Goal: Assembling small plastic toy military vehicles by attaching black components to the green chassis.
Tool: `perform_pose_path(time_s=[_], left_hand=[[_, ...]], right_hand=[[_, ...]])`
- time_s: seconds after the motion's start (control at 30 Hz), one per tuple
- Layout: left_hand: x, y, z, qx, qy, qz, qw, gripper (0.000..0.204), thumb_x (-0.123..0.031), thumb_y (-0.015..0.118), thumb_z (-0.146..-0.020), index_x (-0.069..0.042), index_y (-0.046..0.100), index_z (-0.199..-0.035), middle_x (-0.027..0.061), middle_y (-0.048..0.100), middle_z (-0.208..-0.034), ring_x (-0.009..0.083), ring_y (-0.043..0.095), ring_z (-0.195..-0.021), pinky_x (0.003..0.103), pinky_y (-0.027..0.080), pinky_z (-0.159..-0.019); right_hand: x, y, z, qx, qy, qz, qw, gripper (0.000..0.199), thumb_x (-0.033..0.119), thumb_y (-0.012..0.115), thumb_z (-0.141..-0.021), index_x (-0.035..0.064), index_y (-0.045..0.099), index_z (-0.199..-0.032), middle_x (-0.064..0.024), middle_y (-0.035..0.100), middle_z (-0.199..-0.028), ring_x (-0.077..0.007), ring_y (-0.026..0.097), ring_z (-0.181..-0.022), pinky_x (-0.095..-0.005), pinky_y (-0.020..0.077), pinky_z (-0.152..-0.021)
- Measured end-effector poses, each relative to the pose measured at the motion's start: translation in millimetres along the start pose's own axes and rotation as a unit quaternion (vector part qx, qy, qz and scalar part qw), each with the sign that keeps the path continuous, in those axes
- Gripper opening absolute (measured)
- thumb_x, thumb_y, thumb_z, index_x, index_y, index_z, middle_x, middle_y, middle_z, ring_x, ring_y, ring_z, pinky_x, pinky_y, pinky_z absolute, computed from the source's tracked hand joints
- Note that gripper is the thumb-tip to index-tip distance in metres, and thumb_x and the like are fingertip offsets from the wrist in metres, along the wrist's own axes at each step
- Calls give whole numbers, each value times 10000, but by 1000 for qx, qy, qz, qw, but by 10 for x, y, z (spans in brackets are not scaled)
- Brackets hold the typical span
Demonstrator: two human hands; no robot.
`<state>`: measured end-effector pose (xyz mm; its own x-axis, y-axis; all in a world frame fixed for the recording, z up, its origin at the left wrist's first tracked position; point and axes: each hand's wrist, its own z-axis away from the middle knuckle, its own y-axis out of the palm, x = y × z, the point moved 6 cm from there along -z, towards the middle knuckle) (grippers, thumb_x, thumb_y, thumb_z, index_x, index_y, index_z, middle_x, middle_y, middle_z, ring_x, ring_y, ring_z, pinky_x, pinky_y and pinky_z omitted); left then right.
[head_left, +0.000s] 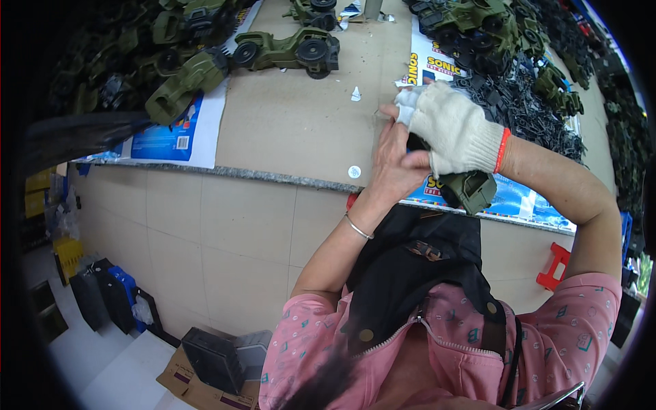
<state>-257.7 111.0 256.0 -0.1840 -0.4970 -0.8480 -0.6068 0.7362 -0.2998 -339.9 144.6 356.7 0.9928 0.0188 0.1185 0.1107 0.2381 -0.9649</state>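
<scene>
At the table's front edge, my two hands meet over an olive-green toy military vehicle [473, 193]. My right hand [456, 128], in a cream knitted glove with a red-edged cuff, is closed over the vehicle's upper part and hides most of it. My bare left hand [399, 158], a bangle on its wrist, grips the vehicle from the left, thumb against the glove. Pale bluish-white material [406, 107] shows at the gloved fingertips; I cannot tell whether it is finger covering or cloth. The open end of the vehicle's body sticks out below the glove.
Piled toy vehicles [184, 27] cover the far left, and one complete vehicle [287, 51] lies beside them. More vehicles [471, 24] and a heap of small dark plastic parts [509, 96] are at the right. Printed sheets [167, 137] lie beneath. A red stool [553, 266] stands below.
</scene>
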Motion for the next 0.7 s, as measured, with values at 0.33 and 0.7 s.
perform_pose_path(time_s=[0.33,0.7], left_hand=[[-493,-77,-890,-97,80,-25,992,699,-187,911,-681,-32,570,-1270,163,662,-1270,312,667,-1145,400,539,-974],[-306,-1098,-1641,-124,203,-382,893,668,-412,891,-741,-100,672,-1289,188,610,-1386,386,556,-1288,496,436,-1088]], right_hand=[[-416,-593,1329,-541,141,-97,823,462,196,631,-955,-28,572,-1355,-205,564,-1418,-322,520,-1346,-421,363,-1165],[-746,979,2663,-447,360,-125,809,77,57,726,-887,32,693,-951,-160,702,-976,-372,649,-922,-413,516,-849]])
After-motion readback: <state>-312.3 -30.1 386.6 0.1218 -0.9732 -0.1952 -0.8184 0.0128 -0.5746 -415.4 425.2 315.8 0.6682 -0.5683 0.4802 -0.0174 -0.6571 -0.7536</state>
